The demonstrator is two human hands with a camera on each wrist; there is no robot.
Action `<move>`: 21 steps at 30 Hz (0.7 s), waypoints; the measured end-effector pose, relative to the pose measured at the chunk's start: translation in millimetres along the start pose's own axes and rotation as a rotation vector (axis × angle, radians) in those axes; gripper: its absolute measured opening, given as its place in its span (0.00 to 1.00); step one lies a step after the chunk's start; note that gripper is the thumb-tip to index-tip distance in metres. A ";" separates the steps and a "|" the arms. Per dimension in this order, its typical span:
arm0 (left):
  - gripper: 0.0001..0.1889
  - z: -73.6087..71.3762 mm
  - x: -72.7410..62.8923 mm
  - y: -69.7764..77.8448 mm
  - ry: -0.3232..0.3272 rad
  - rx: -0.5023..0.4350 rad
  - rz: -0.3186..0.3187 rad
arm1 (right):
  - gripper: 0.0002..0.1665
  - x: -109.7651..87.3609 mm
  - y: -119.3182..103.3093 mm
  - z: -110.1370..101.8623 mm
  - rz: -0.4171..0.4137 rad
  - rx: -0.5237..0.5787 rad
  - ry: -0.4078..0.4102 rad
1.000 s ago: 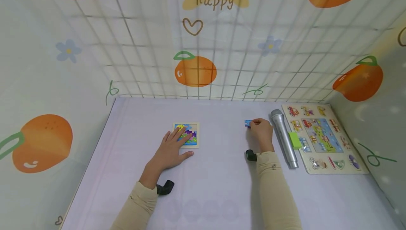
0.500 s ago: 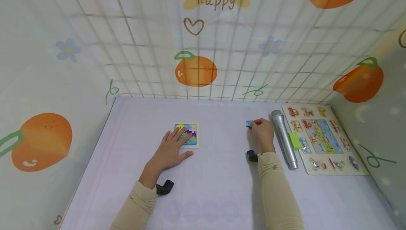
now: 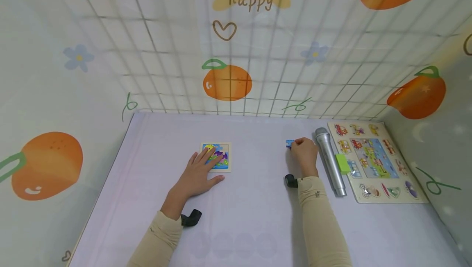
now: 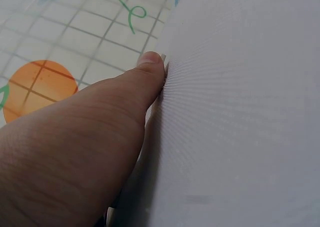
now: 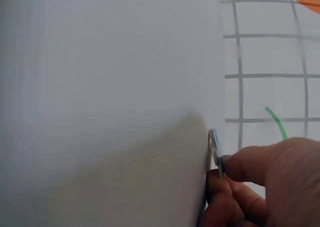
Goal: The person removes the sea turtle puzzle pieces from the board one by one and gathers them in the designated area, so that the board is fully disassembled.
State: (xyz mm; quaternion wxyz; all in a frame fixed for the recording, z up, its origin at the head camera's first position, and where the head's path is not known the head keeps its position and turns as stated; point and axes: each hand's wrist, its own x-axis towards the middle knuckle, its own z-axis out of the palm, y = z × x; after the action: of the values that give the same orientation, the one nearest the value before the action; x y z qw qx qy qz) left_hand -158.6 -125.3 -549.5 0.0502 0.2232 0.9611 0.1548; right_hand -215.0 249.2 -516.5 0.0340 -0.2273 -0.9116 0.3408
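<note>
My left hand (image 3: 199,175) lies with spread, straight fingers over a small square jigsaw puzzle (image 3: 229,158) in a pale wooden frame, hiding part of its colourful picture. A bare wooden patch shows at the puzzle's upper right. In the left wrist view only the thumb and the side of the left hand (image 4: 115,117) show. To the right, my right hand (image 3: 305,154) pinches a blue puzzle piece (image 3: 289,143) between thumb and fingers. Seen edge-on in the right wrist view, the puzzle piece (image 5: 215,149) is thin and stands near the table surface.
A silver microphone (image 3: 330,162) lies just right of my right hand. Beside it are a lime green block (image 3: 343,164) and a large wooden picture board (image 3: 405,191). A fabric backdrop (image 3: 177,54) with oranges over a wire grid rises behind the white table (image 3: 254,218).
My right hand shifts very slightly, still pinching the blue puzzle piece. The left hand stays on the framed puzzle.
</note>
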 end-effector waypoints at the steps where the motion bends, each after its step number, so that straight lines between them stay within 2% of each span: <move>1: 0.40 -0.5 -0.2 0.3 0.001 -0.001 0.001 | 0.19 -0.1 -0.5 -0.3 0.000 -0.004 -0.002; 10: 0.39 -5.0 -1.2 2.7 0.018 -0.004 0.008 | 0.20 -0.5 -4.4 -3.0 -0.006 -0.041 -0.024; 21: 0.39 -3.3 -1.0 2.6 0.014 -0.001 0.004 | 0.18 0.2 -2.9 -3.6 -0.060 -0.091 -0.032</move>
State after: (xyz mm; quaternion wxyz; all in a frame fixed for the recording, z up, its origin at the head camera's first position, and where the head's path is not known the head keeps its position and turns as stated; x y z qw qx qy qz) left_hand -157.2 -124.4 -545.5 0.0432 0.2240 0.9609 0.1570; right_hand -215.5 249.5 -511.9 0.0191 -0.1957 -0.9330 0.3014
